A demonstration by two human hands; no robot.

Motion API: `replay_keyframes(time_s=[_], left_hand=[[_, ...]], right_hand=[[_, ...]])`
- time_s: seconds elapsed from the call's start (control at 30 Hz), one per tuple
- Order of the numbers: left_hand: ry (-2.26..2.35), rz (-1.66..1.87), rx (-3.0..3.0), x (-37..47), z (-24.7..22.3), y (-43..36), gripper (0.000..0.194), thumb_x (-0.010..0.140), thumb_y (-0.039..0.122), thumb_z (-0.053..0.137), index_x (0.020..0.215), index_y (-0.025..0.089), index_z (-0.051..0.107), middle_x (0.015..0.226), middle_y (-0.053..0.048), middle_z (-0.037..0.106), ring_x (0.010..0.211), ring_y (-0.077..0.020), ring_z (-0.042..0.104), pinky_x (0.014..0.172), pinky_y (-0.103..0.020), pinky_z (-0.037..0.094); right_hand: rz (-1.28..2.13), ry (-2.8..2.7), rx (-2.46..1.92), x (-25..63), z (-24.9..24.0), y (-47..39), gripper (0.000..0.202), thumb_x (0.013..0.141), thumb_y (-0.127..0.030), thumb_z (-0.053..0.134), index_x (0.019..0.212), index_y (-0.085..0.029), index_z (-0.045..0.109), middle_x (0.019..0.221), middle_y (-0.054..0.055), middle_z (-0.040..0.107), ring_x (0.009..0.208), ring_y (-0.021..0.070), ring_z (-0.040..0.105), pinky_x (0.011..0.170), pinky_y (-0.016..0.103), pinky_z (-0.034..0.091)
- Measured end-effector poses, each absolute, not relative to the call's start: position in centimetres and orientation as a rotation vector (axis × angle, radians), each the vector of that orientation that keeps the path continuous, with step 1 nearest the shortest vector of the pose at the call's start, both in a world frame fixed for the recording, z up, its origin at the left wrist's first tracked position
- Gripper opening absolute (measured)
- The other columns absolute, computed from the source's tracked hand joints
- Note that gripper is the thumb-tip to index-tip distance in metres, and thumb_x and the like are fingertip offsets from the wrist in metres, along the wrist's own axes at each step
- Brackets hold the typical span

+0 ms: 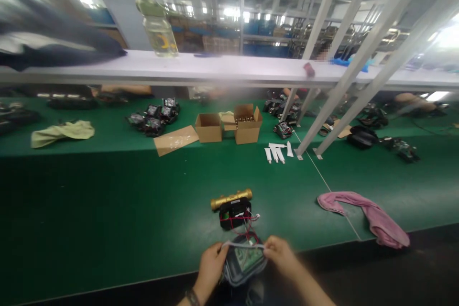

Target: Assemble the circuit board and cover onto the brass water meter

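Note:
At the table's front edge, a dark meter housing with a green circuit board (247, 261) lies between my two hands. My left hand (211, 264) is closed at its left side, pinching one end of a thin light grey strip (245, 245). The strip runs across the top of the housing to my right hand (281, 254), whose thumb and fingers pinch its other end. Red and white wires (247, 229) lead from the housing to an open black case (235, 214). Just behind that case lies a brass pipe fitting (231, 199).
Two cardboard boxes (209, 127) stand at the back, beside a flat cardboard piece (176, 140). Several white tubes (275, 154) lie by a metal frame post (333, 105). A pink cloth (373, 215) is at right. Overhead, a white shelf (215, 64) carries a bottle (159, 31).

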State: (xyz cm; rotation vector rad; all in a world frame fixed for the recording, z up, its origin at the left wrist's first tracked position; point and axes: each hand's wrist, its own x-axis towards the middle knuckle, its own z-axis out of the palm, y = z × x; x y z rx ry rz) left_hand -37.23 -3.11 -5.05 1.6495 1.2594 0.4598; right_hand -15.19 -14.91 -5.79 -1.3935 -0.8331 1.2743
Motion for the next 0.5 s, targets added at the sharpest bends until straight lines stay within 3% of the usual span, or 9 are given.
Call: replay_keyframes(time_s=[0.17, 0.27, 0.37, 0.5], left_hand=[[1.243, 0.494, 1.408, -36.9, -6.2, -2.6, 0.041, 0.072, 0.049, 0.060, 0.052, 0.014, 0.054, 0.050, 0.000, 0.048, 0.052, -0.0145, 0.044, 0.050, -0.023, 0.031], [1.169, 0.462, 1.251, -36.5, -6.5, -3.2, 0.036, 0.074, 0.049, 0.059, 0.074, 0.013, 0.064, 0.064, -0.003, 0.060, 0.061, -0.0182, 0.055, 0.057, -0.025, 0.042], [0.996, 0.518, 0.800, -36.0, -6.6, -4.2, 0.041, 0.074, 0.042, 0.063, 0.107, 0.018, 0.060, 0.098, -0.008, 0.065, 0.086, -0.0225, 0.061, 0.078, -0.033, 0.047], [1.002, 0.566, 0.489, -35.7, -6.6, -4.9, 0.038, 0.073, 0.027, 0.066, 0.108, 0.014, 0.059, 0.109, -0.013, 0.061, 0.094, -0.0263, 0.060, 0.083, -0.038, 0.048]], right_hand=[[1.348, -0.871, -1.447, -13.6, -6.0, -13.9, 0.017, 0.066, -0.029, 0.067, 0.066, -0.015, 0.057, 0.055, -0.004, 0.053, 0.051, 0.0090, 0.043, 0.053, 0.022, 0.031], [1.362, -0.803, -1.403, -14.1, -6.0, -13.7, 0.018, 0.063, -0.029, 0.069, 0.066, -0.015, 0.058, 0.057, -0.003, 0.056, 0.053, 0.0095, 0.046, 0.054, 0.023, 0.034], [1.389, -0.660, -1.286, -15.3, -6.0, -13.8, 0.019, 0.064, -0.030, 0.069, 0.067, -0.016, 0.057, 0.058, -0.003, 0.058, 0.055, 0.0106, 0.050, 0.058, 0.025, 0.040], [1.481, -0.586, -1.212, -15.7, -6.5, -13.7, 0.022, 0.064, -0.034, 0.069, 0.071, -0.016, 0.057, 0.060, -0.003, 0.059, 0.056, 0.0129, 0.055, 0.061, 0.030, 0.044]])
